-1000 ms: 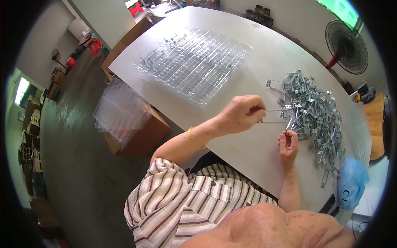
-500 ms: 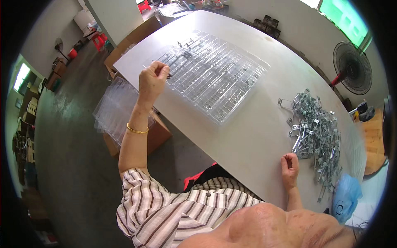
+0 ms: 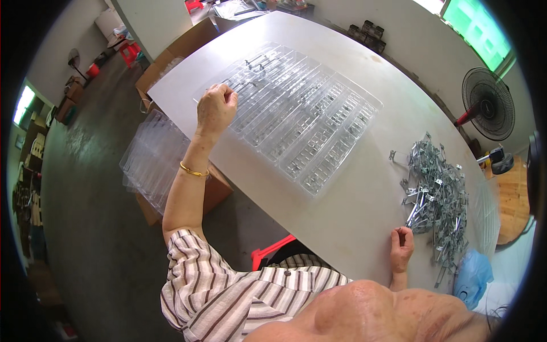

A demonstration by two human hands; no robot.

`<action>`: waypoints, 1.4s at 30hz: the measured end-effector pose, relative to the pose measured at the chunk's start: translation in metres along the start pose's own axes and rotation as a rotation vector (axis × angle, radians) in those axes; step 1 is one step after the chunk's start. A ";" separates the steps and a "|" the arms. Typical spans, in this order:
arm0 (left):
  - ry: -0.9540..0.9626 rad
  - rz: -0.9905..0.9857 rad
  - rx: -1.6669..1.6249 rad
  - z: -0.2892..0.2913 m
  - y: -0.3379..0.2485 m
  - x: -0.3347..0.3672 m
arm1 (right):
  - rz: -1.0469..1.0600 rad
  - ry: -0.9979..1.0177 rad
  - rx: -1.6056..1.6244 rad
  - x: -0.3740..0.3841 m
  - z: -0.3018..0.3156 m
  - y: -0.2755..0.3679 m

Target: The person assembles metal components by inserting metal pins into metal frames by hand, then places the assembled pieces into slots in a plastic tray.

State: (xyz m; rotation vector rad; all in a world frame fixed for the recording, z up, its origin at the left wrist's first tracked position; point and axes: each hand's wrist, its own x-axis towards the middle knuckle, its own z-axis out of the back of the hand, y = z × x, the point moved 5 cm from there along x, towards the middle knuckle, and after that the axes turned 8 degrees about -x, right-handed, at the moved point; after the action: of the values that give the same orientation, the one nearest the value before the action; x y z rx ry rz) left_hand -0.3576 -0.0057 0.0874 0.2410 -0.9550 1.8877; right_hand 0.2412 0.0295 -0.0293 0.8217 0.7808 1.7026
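Two bare hands: well apart over the pale tabletop (image 3: pixel 347 228), the left hand (image 3: pixel 217 111) farther away and the right hand (image 3: pixel 402 249) nearer.
Left arm: elbow bent at near left, forearm pointing far and slightly right, a gold bracelet (image 3: pixel 194 170) around it; the hand is back-up above the left edge of the clear tray (image 3: pixel 319 134).
Left fingers: bent narrow, tips hidden behind the knuckles; I cannot tell what they hold.
Right arm: mostly hidden at the near side, the hand upright, pointing far, beside the near left side of the metal pile (image 3: pixel 436 199).
Right fingers: curled narrow against the thumb.
Clear tray: at far left on the tabletop, turned slantwise, its long slots running from near left to far right, with metal pieces (image 3: pixel 307 157) in rows.
Metal pile: at right, its long axis running far to near; one piece at its far end (image 3: pixel 400 159) points left, another at its near end (image 3: pixel 440 277) points nearer.
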 end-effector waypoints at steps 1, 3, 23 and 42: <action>0.001 0.000 -0.002 -0.002 0.001 0.001 | -0.001 -0.001 -0.001 0.000 0.000 0.000; 0.003 -0.006 0.035 -0.005 0.000 0.002 | 0.003 0.000 -0.013 0.001 0.001 -0.001; 0.014 -0.065 0.235 0.005 -0.013 -0.008 | -0.009 -0.016 0.006 -0.008 -0.001 0.012; -0.014 -0.823 -0.311 0.041 -0.222 -0.137 | 0.013 0.094 0.094 -0.003 -0.013 0.021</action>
State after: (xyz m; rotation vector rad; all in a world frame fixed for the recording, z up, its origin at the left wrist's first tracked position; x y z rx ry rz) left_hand -0.1124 -0.0772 0.1555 0.3876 -0.9476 0.9770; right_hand 0.2200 0.0197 -0.0199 0.8168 0.9278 1.7364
